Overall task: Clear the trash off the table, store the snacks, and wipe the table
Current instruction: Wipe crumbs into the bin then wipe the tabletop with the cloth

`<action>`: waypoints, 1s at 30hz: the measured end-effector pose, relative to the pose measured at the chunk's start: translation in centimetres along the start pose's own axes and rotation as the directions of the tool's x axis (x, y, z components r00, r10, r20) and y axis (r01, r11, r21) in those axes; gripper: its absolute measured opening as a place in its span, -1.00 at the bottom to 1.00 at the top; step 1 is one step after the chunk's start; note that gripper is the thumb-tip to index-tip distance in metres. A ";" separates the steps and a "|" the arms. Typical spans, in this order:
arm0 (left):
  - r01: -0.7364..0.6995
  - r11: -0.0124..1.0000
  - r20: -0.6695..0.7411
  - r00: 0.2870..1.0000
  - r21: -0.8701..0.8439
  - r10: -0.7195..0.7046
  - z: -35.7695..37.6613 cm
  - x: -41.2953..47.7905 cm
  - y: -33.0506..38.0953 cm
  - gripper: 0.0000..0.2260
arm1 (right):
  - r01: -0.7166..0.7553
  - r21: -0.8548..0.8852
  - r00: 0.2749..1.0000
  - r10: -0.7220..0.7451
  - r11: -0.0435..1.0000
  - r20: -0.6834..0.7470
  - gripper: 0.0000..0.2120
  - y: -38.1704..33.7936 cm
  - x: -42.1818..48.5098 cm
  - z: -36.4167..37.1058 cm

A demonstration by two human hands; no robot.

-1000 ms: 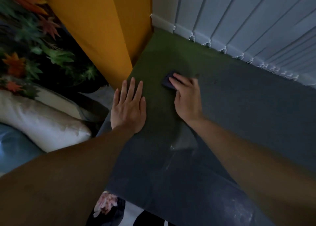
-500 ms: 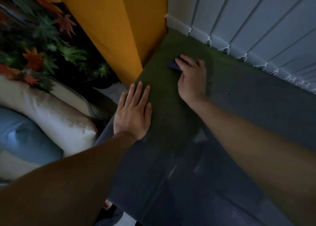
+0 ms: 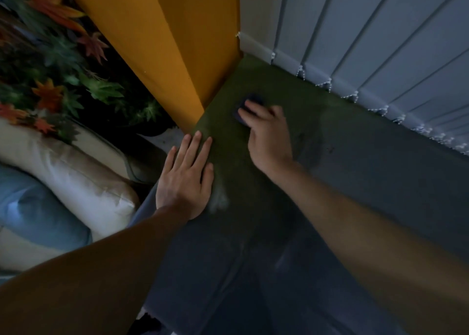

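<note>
The dark table (image 3: 380,182) fills the middle and right of the view, greenish near its far left corner. My right hand (image 3: 269,136) lies over a small dark blue cloth (image 3: 250,100) near that corner and presses it onto the surface; only the cloth's far edge shows past my fingertips. My left hand (image 3: 185,177) rests flat, fingers straight, on the table's left edge. No trash or snacks are in sight.
An orange curtain (image 3: 162,42) hangs at the table's far left corner. Pale vertical blinds (image 3: 368,42) with bead chains run along the far edge. Left of the table are cushions (image 3: 71,172) and a leafy artificial plant (image 3: 50,75).
My right hand pushed the cloth away toward the far corner and has since slid slightly back. My left hand stayed flat on the table's left edge.
</note>
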State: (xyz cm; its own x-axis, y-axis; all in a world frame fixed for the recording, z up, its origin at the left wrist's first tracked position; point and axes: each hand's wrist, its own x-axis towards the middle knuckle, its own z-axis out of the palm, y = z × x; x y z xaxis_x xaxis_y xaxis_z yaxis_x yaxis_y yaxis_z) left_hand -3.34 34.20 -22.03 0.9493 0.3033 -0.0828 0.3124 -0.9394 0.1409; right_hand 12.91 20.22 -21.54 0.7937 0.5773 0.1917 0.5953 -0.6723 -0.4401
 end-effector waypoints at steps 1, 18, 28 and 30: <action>-0.001 1.000 0.000 1.000 -0.001 0.001 0.0 0.0 0.0 -0.50 | 0.077 0.019 0.996 -0.078 0.997 0.032 -0.58 0.0 -1.1 0.0; -0.125 0.991 -0.014 0.992 0.056 0.126 -1.9 2.9 4.6 -0.50 | 0.103 -0.076 0.993 -0.107 0.992 -0.044 -0.54 8.7 -10.5 -5.7; -0.039 0.997 0.062 0.997 0.060 0.035 1.4 4.0 12.6 -0.42 | -0.022 -0.073 0.998 0.018 0.997 -0.059 -0.51 10.5 -13.3 -7.3; -0.043 0.998 0.060 0.997 0.053 0.039 1.3 4.0 12.7 -0.42 | 0.025 -0.093 0.998 -0.030 0.995 -0.056 -0.50 12.6 -12.6 -8.2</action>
State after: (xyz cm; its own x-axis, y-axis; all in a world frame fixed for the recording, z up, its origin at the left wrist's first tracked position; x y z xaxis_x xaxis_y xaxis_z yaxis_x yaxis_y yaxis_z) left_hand 4.34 23.26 -21.83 0.9570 0.2558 -0.1367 0.2694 -0.9586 0.0920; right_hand 11.37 0.69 -22.31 0.7812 0.5705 0.2537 0.6239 -0.6979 -0.3517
